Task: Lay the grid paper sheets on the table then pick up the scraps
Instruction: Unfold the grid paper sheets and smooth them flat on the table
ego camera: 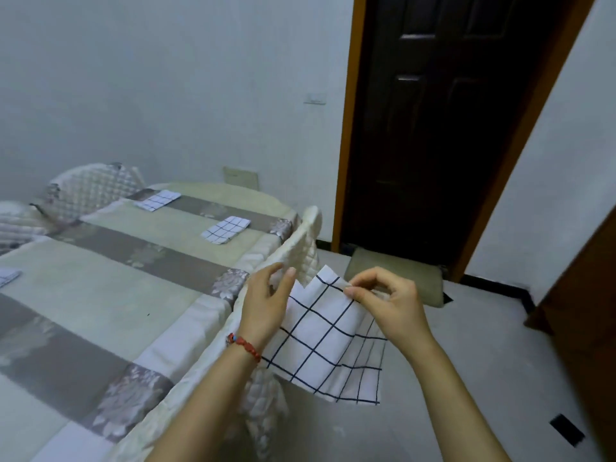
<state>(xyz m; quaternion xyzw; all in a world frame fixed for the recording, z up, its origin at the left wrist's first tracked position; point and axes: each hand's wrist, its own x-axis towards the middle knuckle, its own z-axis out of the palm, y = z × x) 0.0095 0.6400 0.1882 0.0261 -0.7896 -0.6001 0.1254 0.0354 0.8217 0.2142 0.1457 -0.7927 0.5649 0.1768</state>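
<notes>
The worktop point(140, 295) is covered by a quilted cloth in cream and grey bands, and its right edge runs diagonally from the rounded far end toward the lower middle of the view. A padded chair back point(305, 248) stands against that right edge, just beyond the hands. To the right of the edge lies open pale floor point(466, 378), reaching to a dark door point(443, 128) with a mat point(396, 278) at its foot.

The held grid sheets point(326, 341) hang in the air off the worktop's right edge, over the floor, as a small stack with more than one layer showing at the lower corner. The left hand point(266, 305) is at the stack's left side with thumb and forefinger curved and slightly apart near the top left corner; whether they pinch the paper cannot be told. The right hand point(390, 301) pinches the top right edge between thumb and fingers point(353, 291), the rest curled.

Three more grid sheets lie flat on the worktop: one near the far left corner point(156, 200), one near the far right edge point(226, 229), and one at the left edge point(8, 275), partly cut off.
</notes>
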